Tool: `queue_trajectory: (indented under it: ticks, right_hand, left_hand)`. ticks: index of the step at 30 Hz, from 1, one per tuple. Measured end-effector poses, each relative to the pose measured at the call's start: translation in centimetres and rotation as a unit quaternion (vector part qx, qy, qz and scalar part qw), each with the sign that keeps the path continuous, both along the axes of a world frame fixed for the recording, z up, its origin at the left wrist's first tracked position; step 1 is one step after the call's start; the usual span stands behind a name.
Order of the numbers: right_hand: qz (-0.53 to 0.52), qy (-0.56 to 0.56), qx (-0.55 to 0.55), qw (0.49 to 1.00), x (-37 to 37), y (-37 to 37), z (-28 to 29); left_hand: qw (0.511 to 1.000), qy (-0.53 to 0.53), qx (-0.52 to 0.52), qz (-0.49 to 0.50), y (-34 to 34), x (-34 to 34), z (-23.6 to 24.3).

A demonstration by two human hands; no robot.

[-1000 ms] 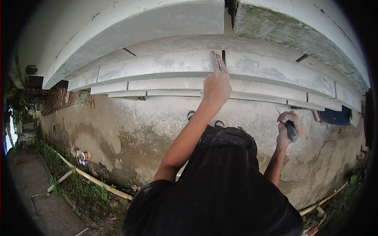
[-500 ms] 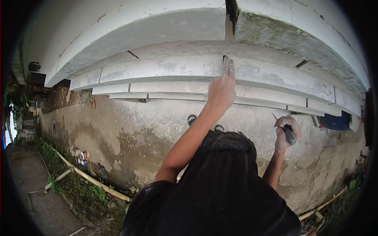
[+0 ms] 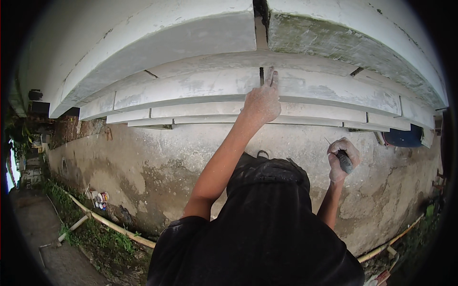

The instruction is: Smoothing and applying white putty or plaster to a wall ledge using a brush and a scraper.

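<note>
Fingertips of the left hand press flat against the white stepped moulding, right beside a dark vertical joint between two of its sections; that hand holds nothing, its fingers stretched upward and dusted with white powder. Lower and to the right, the right hand is closed in a fist around a dark-handled tool, whose thin tip pokes out above the knuckles, close to the stained grey wall. Both arms come up past a person in a black shirt, seen from behind. Down at the foot of the wall, on the left, a small cluster of cans and packets in white, red and yellow sits beside a pale pipe running along the weedy ground. A blue object hangs under the moulding at far right.
</note>
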State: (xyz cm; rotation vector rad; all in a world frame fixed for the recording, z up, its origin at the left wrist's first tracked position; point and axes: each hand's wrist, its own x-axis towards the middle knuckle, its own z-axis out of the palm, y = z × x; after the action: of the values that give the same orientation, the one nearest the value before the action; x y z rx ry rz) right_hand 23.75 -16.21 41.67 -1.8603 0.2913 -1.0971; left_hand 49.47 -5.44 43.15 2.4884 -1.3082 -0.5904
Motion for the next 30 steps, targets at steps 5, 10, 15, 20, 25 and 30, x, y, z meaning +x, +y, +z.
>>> queue_trajectory:
  ticks: [5,10,15,20,25,30]
  right_hand:
    - [-0.015,0.005,-0.002,1.000,-0.6,-0.1,-0.2]
    - [-0.022,-0.001,0.005,1.000,-0.8,-0.1,-0.1]
    - [-0.010,0.020,0.026,0.999,-0.4,-0.2,-0.1]
    - [-0.004,0.006,-0.001,1.000,-0.1,-0.6,-0.4]
    - [-0.016,0.025,0.030,0.999,0.2,-0.8,-0.9]
    - [0.019,0.020,0.022,0.999,1.6,-1.0,-0.4]
  left_hand:
    - [0.999,-0.015,-0.011,0.050,0.8,-0.1,0.0]
    - [0.995,-0.036,-0.047,0.081,1.1,-0.9,-0.6]
    - [0.993,-0.076,-0.085,0.037,0.7,-2.0,-1.3]
    - [0.987,-0.029,-0.099,0.121,4.0,0.2,-0.5]
    - [0.970,-0.056,-0.089,0.219,8.3,5.2,-0.8]
    - [0.981,-0.053,-0.005,0.188,5.5,4.6,0.4]
